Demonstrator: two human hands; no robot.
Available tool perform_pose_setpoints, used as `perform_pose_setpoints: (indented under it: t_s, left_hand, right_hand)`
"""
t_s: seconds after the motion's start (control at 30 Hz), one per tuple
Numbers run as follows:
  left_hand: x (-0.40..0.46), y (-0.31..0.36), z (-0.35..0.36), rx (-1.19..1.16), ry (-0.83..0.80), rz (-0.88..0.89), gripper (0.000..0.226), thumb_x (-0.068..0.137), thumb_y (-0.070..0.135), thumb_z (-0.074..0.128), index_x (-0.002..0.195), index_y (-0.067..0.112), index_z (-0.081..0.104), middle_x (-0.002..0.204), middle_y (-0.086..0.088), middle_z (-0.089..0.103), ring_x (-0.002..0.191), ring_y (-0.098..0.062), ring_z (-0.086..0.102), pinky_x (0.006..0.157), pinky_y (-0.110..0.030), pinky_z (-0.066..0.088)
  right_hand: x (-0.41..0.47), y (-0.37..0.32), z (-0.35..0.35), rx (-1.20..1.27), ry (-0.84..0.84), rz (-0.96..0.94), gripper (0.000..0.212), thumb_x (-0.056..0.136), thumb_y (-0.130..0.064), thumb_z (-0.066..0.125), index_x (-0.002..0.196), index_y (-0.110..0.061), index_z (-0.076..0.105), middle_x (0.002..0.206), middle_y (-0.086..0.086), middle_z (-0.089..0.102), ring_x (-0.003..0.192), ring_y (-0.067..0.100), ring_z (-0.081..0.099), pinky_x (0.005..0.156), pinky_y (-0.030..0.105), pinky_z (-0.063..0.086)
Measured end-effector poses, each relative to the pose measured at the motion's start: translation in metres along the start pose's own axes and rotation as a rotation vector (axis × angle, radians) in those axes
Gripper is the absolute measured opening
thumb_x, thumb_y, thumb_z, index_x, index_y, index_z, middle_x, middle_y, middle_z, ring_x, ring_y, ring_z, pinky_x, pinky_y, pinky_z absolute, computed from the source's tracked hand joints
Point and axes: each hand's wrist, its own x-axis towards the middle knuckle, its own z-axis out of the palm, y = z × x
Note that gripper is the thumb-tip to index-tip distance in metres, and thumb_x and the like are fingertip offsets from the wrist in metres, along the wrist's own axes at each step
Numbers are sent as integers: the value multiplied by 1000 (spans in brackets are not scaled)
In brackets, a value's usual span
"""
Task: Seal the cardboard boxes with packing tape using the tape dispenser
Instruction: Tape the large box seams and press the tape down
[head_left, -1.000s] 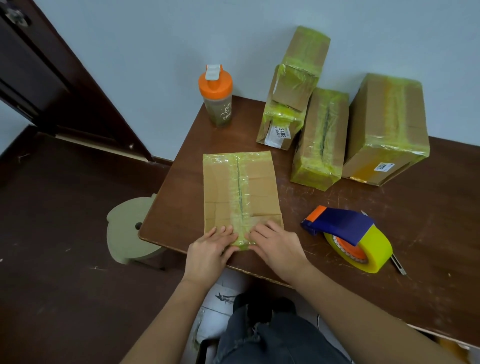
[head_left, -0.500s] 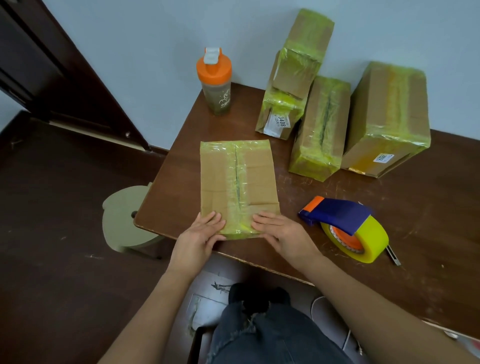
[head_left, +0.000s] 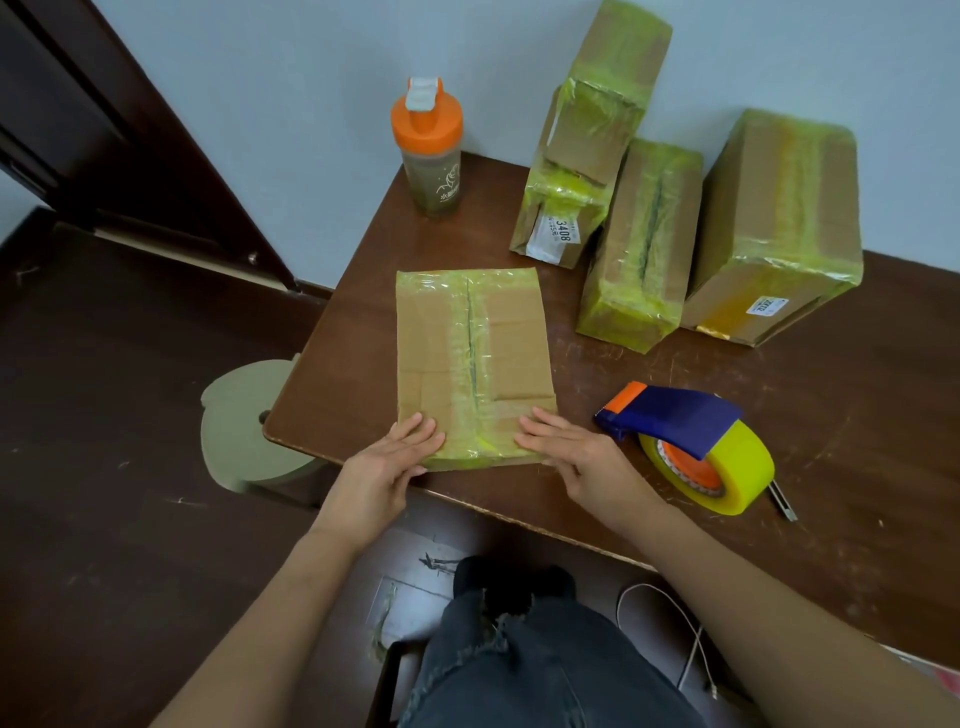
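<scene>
A flat cardboard box (head_left: 509, 338) lies near the table's front edge, with yellowish tape along its middle seam and across both ends. My left hand (head_left: 387, 462) presses its near left corner with straight fingers. My right hand (head_left: 571, 449) presses the near right corner the same way. The tape dispenser (head_left: 691, 447), blue with an orange tip and a yellow roll, rests on the table just right of my right hand, untouched.
Three taped boxes stand at the back: a tall one (head_left: 587, 140) leaning on the wall, a middle one (head_left: 641, 244) and a large one (head_left: 779, 228). An orange-lidded bottle (head_left: 428, 148) stands back left. A small knife (head_left: 784, 501) lies behind the dispenser. A round stool (head_left: 244, 421) is left of the brown table (head_left: 831, 441).
Both hands slid apart along the box's near end, from the middle seam out toward its corners. The box and the dispenser stayed in place.
</scene>
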Motion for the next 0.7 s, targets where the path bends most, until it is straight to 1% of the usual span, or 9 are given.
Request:
perform_pose_setpoints:
  t_s: [0.07, 0.17, 0.27, 0.33, 0.4, 0.47, 0.53, 0.6, 0.7]
  left_hand:
    - [1, 2, 3, 0, 24, -29, 59, 72, -26, 65, 120, 7, 67, 127, -6, 62, 126, -21, 51, 104, -5, 30]
    - [1, 8, 6, -24, 18, -74, 61, 72, -29, 61, 121, 7, 65, 128, -7, 62, 127, -20, 49, 101, -2, 30]
    - [2, 2, -5, 20, -87, -19, 65, 81, -12, 67, 136, 17, 52, 141, 2, 49, 138, -9, 34, 114, -24, 29]
    - [-1, -4, -18, 179, -220, 62, 81, 81, -3, 69, 147, 28, 32, 153, 8, 30, 145, -6, 16, 120, -37, 13]
    - [-4, -9, -27, 369, -279, 112, 102, 74, -10, 67, 152, 34, 20, 159, 10, 13, 148, -8, 3, 120, -38, -3]
    - [-7, -13, -31, 403, -293, 98, 115, 68, -18, 63, 153, 38, 9, 160, 12, 8, 147, -5, -3, 119, -35, -7]
    - [-5, -17, -30, 345, -284, 86, 114, 71, -20, 61, 151, 42, 8, 159, 14, 11, 146, 0, -6, 120, -32, 1]
    - [-2, -18, -26, 263, -250, 54, 103, 74, -20, 61, 149, 39, 22, 156, 14, 21, 145, 2, 1, 118, -33, 21]
    - [1, -16, -27, 186, -237, -20, 92, 78, -19, 58, 145, 40, 34, 151, 20, 26, 142, 8, 9, 102, -34, 47]
  right_hand:
    - [1, -2, 4, 4, 32, 34, 64, 78, 25, 57, 129, -14, 63, 138, -1, 56, 139, 9, 38, 113, 19, 32]
    - [1, -7, 8, 12, 56, 61, 63, 77, 26, 57, 126, -13, 65, 136, -3, 56, 137, 4, 38, 113, 15, 30]
    - [3, -14, -11, -5, -65, 77, 57, 85, 4, 67, 136, -21, 58, 145, -10, 47, 141, -3, 27, 117, 24, 28]
    - [2, -16, -24, -79, -219, 90, 70, 83, -15, 76, 145, -30, 46, 153, -19, 32, 145, -7, 13, 117, 22, 20]
    - [-2, -12, -32, -150, -258, 105, 80, 81, -16, 77, 148, -35, 38, 156, -24, 21, 145, -10, 4, 115, 21, 21]
    - [-5, -8, -36, -183, -241, 122, 83, 83, -4, 73, 149, -37, 36, 156, -27, 16, 144, -10, 3, 114, 24, 28]
    - [-6, -7, -36, -180, -218, 132, 78, 85, 5, 66, 147, -35, 41, 155, -27, 17, 145, -5, 12, 114, 27, 32]
    - [-5, -9, -34, -165, -165, 147, 67, 88, 6, 62, 143, -30, 50, 154, -24, 25, 142, 3, 31, 112, 27, 36]
    - [-3, -14, -26, -153, -83, 146, 56, 85, 4, 67, 134, -22, 59, 151, -15, 39, 133, 14, 47, 109, 34, 42]
